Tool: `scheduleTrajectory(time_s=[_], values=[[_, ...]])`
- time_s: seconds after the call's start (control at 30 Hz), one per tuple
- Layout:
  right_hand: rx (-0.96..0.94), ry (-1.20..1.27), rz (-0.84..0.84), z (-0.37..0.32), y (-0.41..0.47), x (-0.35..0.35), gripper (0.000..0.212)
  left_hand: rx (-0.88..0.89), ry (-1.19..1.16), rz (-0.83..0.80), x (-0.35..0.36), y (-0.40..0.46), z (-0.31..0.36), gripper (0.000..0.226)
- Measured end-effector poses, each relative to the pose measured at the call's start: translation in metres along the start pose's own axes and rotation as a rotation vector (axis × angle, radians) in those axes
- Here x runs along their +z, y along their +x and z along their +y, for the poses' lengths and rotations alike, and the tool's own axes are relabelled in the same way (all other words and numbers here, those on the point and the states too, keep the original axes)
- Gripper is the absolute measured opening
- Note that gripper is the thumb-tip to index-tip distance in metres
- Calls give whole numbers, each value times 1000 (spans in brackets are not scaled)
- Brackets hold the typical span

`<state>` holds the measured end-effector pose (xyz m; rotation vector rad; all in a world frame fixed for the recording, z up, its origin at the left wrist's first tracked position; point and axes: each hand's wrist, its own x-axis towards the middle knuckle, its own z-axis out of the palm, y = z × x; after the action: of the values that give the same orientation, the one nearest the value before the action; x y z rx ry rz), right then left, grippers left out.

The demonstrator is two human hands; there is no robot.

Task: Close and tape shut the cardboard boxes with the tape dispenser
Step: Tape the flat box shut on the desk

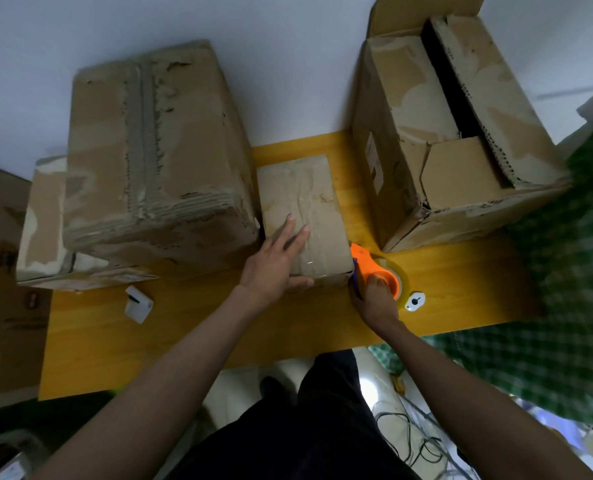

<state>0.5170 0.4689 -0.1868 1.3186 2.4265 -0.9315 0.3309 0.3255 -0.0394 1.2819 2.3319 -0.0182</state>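
1. Small box (302, 216): creased brown cardboard, flaps down, clear tape over top; mid worktop (191, 327).
2. My left hand (274, 261) flat on it, fingers straight.
3. My right hand (374, 292) grips orange tape dispenser (374, 268), touching box's near-right corner.
4. Big boxes flank it; bare worktop nearer me.

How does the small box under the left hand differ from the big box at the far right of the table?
The small box is closed, with clear tape across its top; the big right box is open, a dark gap showing between its flaps. The small box is much lower and narrower. The left hand rests flat on the small box, with the tape dispenser at its corner; nothing touches the big one. Both are worn brown cardboard on the yellow table.
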Motion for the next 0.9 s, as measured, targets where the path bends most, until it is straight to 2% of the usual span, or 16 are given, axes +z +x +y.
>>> scheduleTrajectory(time_s=[0.17, 0.3, 0.4, 0.47, 0.53, 0.6, 0.7, 0.9], values=[[15, 174, 73, 1, -11, -18, 47, -29, 35, 70, 11, -11, 1, 94], [-14, 337, 94, -3, -50, -54, 24, -63, 38, 45, 11, -20, 4, 93], [-8, 505, 82, -8, -93, -80, 19, -58, 21, 9, 4, -26, 6, 90], [18, 584, 67, -12, -116, -99, 19, -43, 2, 58, -2, -28, 10, 82], [7, 607, 43, -16, -132, -119, 32, -19, -112, 134, -7, -31, 16, 74], [-46, 629, 9, -18, -139, -136, 42, 11, -341, 211, -13, -33, 25, 62], [-153, 637, -37, -21, -137, -157, 39, -9, -644, 282, -30, -35, 43, 42], [-379, 610, -155, -29, -114, -193, 58, -123, -1013, 154, -55, -34, 62, 31]])
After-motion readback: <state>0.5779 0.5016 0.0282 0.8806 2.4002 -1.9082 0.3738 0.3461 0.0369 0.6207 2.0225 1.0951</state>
